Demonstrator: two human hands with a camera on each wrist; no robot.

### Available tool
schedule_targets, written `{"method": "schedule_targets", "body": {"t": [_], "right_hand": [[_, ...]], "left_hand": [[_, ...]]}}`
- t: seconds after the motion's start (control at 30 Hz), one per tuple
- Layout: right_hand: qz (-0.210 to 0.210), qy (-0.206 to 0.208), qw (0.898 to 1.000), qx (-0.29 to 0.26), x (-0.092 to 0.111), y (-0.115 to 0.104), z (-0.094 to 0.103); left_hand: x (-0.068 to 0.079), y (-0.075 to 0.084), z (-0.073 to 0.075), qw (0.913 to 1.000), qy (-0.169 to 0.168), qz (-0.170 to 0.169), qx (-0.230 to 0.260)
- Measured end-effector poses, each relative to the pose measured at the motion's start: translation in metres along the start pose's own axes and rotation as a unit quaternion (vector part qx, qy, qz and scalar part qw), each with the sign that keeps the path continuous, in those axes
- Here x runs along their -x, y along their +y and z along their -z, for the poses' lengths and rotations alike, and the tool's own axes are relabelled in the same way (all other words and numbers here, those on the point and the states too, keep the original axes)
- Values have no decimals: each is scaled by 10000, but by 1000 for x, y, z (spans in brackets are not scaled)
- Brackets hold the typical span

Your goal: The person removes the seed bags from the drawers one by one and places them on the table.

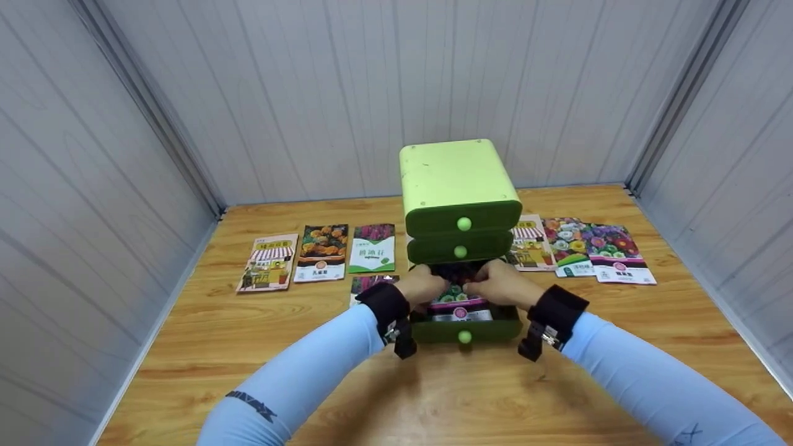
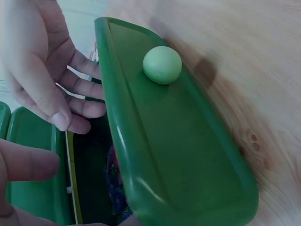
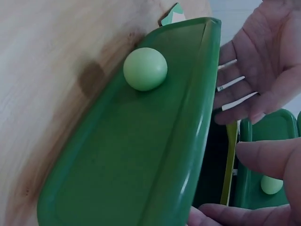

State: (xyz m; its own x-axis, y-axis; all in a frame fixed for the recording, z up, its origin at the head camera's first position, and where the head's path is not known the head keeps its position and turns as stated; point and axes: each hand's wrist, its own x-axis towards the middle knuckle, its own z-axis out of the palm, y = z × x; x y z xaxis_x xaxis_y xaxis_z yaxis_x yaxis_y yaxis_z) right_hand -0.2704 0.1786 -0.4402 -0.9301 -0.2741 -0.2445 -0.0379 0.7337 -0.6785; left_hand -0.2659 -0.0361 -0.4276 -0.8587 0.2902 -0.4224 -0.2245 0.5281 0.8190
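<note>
A green drawer (image 1: 433, 333) with a round pale knob (image 1: 464, 337) is pulled out at the bottom of a small cabinet (image 1: 458, 173). Inside lies a flower seed packet (image 1: 460, 303) with a dark, colourful picture and a pink band. My left hand (image 1: 424, 285) reaches in at the packet's left side, and my right hand (image 1: 499, 284) at its right. In the wrist views the far hand's fingers (image 2: 87, 89) look loosely extended behind the drawer front, with nothing pinched between thumb and fingers. Some fingertips are hidden inside.
Two upper drawers (image 1: 427, 220) are closed. To the left lie a pink packet (image 1: 267, 263), an orange-flower packet (image 1: 322, 253), a green-white packet (image 1: 372, 248) and another packet (image 1: 365, 284) partly behind my wrist. Several packets, including a purple-flower packet (image 1: 619, 254), lie to the right.
</note>
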Motion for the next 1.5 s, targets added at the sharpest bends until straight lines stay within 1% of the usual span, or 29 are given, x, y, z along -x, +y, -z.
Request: {"method": "schedule_targets", "body": {"t": [0.1,0.3,0.4,0.43,0.53,0.63,0.67,0.77,0.8,0.87,0.9,0.97,1.0,1.03,1.1,1.13,1.2,1.23,1.27,1.33,1.5], "right_hand": [[-158,-59,9997,162,-4,1,0],[-240,-66,9988,428,-8,1,-6],[-122,-154,9980,605,-10,2,-8],[79,-193,9979,610,-18,14,-10],[151,-361,9966,722,-23,17,-10],[-38,-421,9961,778,-26,16,-13],[-268,-431,9952,840,-21,6,-12],[-379,-427,9949,836,-24,6,-14],[-277,-430,9951,843,-30,13,-16],[-213,-501,9949,848,-36,18,-17],[-80,-533,9951,825,-45,30,-20],[-63,-596,9948,821,-51,35,-21],[119,-623,9949,779,-60,49,-23],[44,-630,9950,779,-57,44,-22],[20,-585,9951,790,-54,40,-21],[-118,-575,9951,791,-46,29,-19],[-159,-518,9954,784,-39,23,-18],[-359,-493,9947,831,-30,8,-16],[-416,-477,9945,829,-27,6,-16],[-416,-412,9943,886,-24,4,-16],[-381,-219,9940,1001,-23,5,-16]], "left_hand": [[-2,0,0,9999,-90,29,-71],[-5,1,-2,9996,-137,23,-242],[-6,2,-2,9991,-122,11,-413],[-6,2,-3,9987,-135,-4,-496],[-8,2,-4,9960,-155,-114,-871],[-11,2,-4,9923,-257,-246,-1189],[-12,1,-4,9913,-283,-274,-1258],[-14,1,-5,9906,-349,-315,-1286],[-14,0,-6,9907,-344,-332,-1273],[-14,0,-6,9906,-325,-358,-1280],[-14,0,-7,9906,-317,-368,-1280],[-13,0,-8,9909,-249,-363,-1274],[-13,1,-8,9913,-231,-344,-1252],[-12,1,-9,9915,-183,-322,-1250],[-12,1,-10,9919,-81,-298,-1235],[-12,1,-10,9918,-13,-309,-1240],[-12,0,-11,9910,89,-372,-1280],[-13,-1,-11,9905,160,-429,-1298],[-13,-1,-11,9901,201,-488,-1298],[-15,-3,-10,9899,175,-520,-1305],[-20,-5,-8,9909,119,-444,-1265]]}}
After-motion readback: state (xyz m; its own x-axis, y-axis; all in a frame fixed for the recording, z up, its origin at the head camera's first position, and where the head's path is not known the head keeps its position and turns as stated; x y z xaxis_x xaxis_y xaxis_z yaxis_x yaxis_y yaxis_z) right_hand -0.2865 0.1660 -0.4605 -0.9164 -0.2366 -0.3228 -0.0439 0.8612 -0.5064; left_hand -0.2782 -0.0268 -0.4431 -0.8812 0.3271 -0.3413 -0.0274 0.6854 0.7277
